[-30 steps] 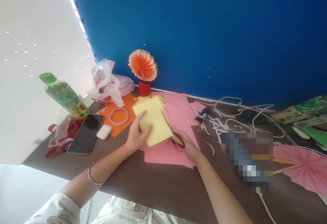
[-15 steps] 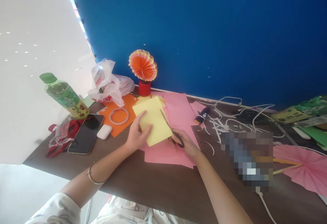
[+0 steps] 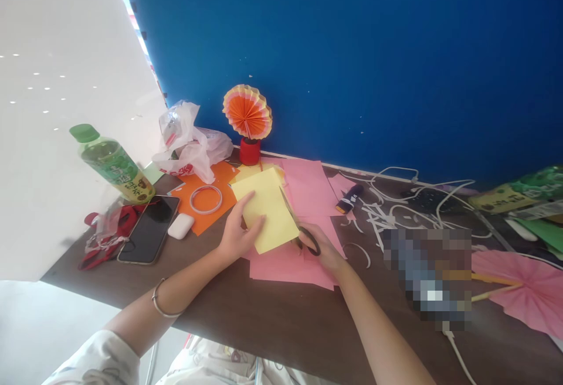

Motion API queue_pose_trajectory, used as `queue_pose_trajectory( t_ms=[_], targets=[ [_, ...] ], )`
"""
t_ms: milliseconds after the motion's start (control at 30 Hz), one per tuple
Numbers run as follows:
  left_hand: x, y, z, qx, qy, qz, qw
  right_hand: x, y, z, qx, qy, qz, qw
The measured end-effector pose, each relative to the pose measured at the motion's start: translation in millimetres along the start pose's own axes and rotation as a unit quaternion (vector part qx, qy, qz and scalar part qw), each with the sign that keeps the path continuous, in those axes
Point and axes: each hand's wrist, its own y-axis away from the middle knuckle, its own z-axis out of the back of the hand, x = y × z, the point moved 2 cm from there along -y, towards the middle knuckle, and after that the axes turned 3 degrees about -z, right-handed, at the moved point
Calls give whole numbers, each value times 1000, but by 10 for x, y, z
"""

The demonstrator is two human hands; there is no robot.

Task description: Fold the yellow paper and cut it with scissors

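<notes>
My left hand (image 3: 240, 230) grips the left edge of a yellow sheet of paper (image 3: 269, 206), with the thumb on top and some fingers hidden beneath. My right hand (image 3: 320, 248) is closed around the dark handles of a pair of scissors (image 3: 313, 241). One blade lies along the right edge of the yellow sheet, pointing away from me. Beneath the yellow sheet, pink sheets of paper (image 3: 288, 271) rest on the dark table (image 3: 246, 320).
At left stand a green bottle (image 3: 116, 165), a phone (image 3: 148, 230) and a white case (image 3: 180, 226). A tape roll (image 3: 206, 200) lies on orange paper (image 3: 187, 183). Behind is a paper rosette (image 3: 247, 113). At right are a glue stick (image 3: 349, 199), white cables (image 3: 396, 212) and a pink fan (image 3: 523, 282).
The yellow sheet, both hands and the scissors have shifted very slightly to the right and toward me. The whole view has also drifted a little. Both holds stay the same.
</notes>
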Motion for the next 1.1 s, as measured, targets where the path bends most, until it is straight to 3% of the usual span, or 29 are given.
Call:
queue_pose_trajectory(
  t_ms=[1100],
  targets=[
    [-2, -9, 7, -5, -2, -6, 1000, 57, -1, -45, 3, -15, -12, 1000]
  ],
)
